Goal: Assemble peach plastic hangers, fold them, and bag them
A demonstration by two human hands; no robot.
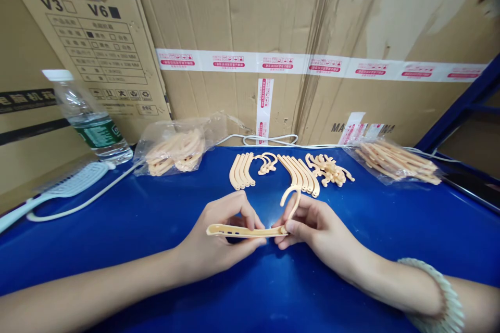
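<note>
My left hand (pixel 226 229) pinches a beige plastic hanger arm (pixel 238 231) near its middle, its slotted end pointing left. At the arm's right end, my right hand (pixel 308 223) grips a beige hanger hook (pixel 294 203), whose curve rises above the fingers. Hook and arm touch at the fingertips; I cannot tell whether they are locked together. Beyond the hands lie a left row of hanger arms (pixel 242 170), a few loose hooks (pixel 266 163), a right row of hanger arms (pixel 299 173) and a pile of small hook pieces (pixel 330 169).
Plastic bags of hanger parts lie at the back left (pixel 175 148) and back right (pixel 396 160). A water bottle (pixel 96 125), a hairbrush (pixel 78 179) and a white cable (pixel 86 208) are on the left. Cardboard boxes (pixel 219 21) wall off the blue table (pixel 156 208).
</note>
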